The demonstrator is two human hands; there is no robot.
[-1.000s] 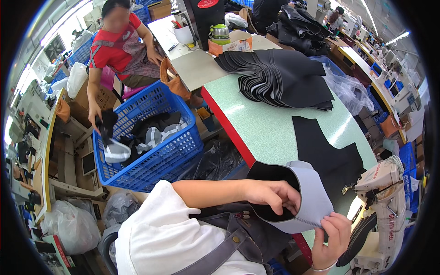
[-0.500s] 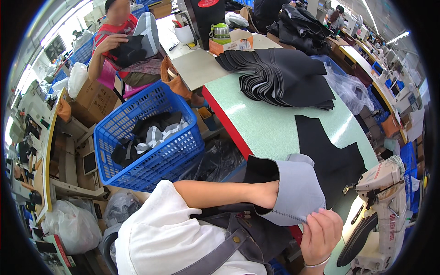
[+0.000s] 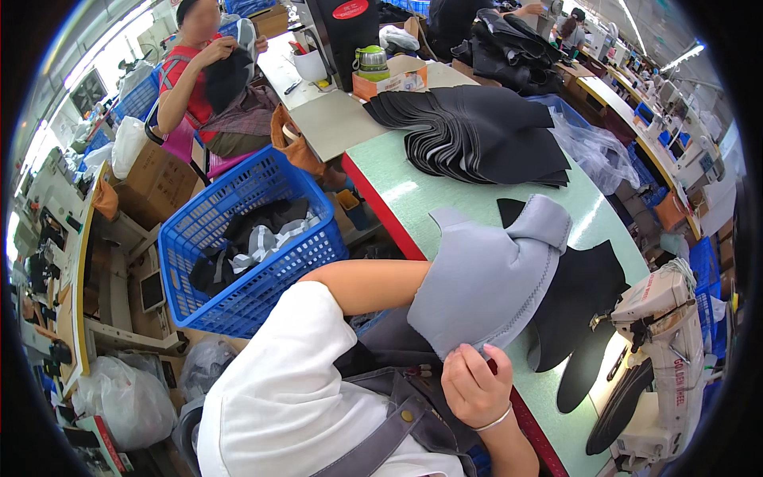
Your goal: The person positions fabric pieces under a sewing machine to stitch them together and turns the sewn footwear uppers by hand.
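A grey sewn fabric piece [image 3: 485, 278], with a dark zigzag-stitched seam, is held above the near part of the green tabletop [image 3: 421, 208]. My left forearm [image 3: 381, 285] reaches in behind it, so my left hand and its fingers are hidden. At its lower edge my right hand [image 3: 477, 385] is closed, pinching the fabric by the end of the seam. Under and beyond it lies a flat black cut piece [image 3: 584, 290]. A black sole-shaped piece [image 3: 584, 374] lies close by, toward the sewing machine [image 3: 664, 318].
A fanned stack of black cut pieces [image 3: 485, 131] covers the table's far part. More dark sole-shaped pieces [image 3: 624, 405] lie by the machine. To the left stands a blue basket [image 3: 254, 286] holding black and grey pieces. A co-worker [image 3: 203, 87] sits beyond it, handling a dark piece.
The grey piece has turned and lifted, its black inside now out of sight. My left hand has gone from view behind it. My right hand has moved left along with the lower edge.
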